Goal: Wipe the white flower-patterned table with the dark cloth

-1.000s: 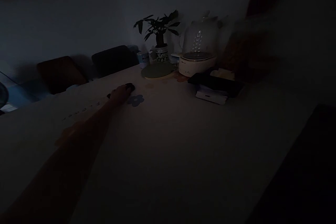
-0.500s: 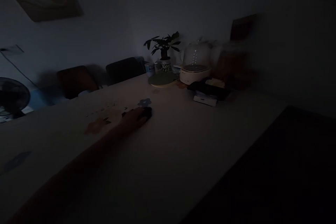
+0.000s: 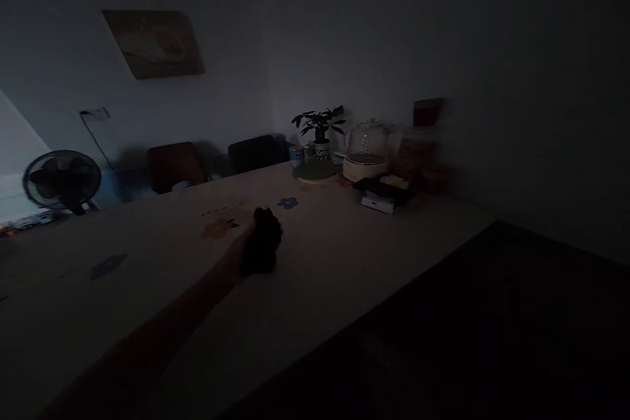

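Observation:
My left arm reaches in from the lower left across the pale table. At its end, my left hand (image 3: 240, 254) is closed around a black object with a bumpy outline (image 3: 264, 239), held up from the tabletop. The dark hides its kind and most of my fingers. Close by, blue (image 3: 287, 203) and orange (image 3: 219, 228) flower prints mark the table (image 3: 315, 262). My right hand cannot be made out; only a faint reddish patch shows in the darkness below the table edge.
At the table's far end stand a potted plant (image 3: 321, 134) beside a green round mat (image 3: 315, 172), a glass kettle on a white base (image 3: 365, 156), and a dark pile (image 3: 384, 191). Chairs (image 3: 177, 166) line the far side. A fan (image 3: 63, 178) stands left.
The black object has gone from lying on the table under my left hand to being raised in its grasp. My view has turned left and up, showing more fan and wall picture.

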Tool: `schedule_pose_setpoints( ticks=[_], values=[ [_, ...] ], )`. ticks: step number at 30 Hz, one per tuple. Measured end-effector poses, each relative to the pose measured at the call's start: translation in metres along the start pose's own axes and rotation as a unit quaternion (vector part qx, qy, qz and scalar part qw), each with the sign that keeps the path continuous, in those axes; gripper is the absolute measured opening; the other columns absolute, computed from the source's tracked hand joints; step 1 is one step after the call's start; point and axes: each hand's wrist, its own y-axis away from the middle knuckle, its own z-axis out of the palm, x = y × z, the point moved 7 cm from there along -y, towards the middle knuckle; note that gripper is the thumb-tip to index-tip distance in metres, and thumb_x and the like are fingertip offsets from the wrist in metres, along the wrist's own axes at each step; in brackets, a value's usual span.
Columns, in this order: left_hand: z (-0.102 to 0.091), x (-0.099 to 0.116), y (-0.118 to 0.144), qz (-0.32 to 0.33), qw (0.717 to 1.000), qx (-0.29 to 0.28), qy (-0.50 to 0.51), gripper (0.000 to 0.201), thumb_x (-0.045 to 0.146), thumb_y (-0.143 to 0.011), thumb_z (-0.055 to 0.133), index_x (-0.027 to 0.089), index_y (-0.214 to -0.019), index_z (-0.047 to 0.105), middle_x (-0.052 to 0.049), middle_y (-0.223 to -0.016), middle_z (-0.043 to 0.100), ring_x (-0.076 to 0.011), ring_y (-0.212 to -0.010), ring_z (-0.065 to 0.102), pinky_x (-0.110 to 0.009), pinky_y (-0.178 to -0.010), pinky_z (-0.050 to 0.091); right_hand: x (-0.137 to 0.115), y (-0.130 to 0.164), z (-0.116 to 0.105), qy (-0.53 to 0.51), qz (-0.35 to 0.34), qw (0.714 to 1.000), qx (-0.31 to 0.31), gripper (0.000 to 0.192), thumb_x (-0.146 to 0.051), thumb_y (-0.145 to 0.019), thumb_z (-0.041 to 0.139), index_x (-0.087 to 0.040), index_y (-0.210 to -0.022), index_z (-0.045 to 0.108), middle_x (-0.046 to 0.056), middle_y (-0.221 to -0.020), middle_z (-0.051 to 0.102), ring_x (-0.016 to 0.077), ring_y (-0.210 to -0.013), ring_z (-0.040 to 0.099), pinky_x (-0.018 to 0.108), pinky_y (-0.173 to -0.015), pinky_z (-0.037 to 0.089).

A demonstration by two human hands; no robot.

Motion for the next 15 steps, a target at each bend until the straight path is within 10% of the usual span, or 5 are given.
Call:
schedule_pose_setpoints(
  ticks=[7, 15],
  values=[
    [-0.070, -0.016, 0.012, -0.024, 0.981, 0.161, -0.106, 0.046, 0.045, -0.089, 0.045, 0.016, -0.121, 0.063, -0.018, -0.133, 0.060, -0.0327, -0.117, 0.063, -0.047, -0.093, 0.055, -0.025, -0.026, 0.016, -0.015, -0.086, 0.996, -0.030, 0.041, -0.037, -0.102, 0.042, -0.038, -0.142, 0.050, 0.005, -0.133, 0.062, 0.0225, -0.119, 0.063, 0.039, -0.091, 0.061],
    [-0.147, -0.041, 0.112, 0.023, 0.901, 0.244, -0.359, 0.047, 0.049, -0.084, 0.041, 0.022, -0.113, 0.066, -0.012, -0.113, 0.070, -0.0286, -0.096, 0.069, -0.041, -0.080, 0.057, -0.081, -0.130, 0.073, 0.085, -0.236, 0.948, -0.195, 0.044, -0.031, -0.102, 0.037, -0.019, -0.141, 0.055, 0.014, -0.146, 0.052, 0.0263, -0.136, 0.048, 0.049, -0.112, 0.043]
  ],
)
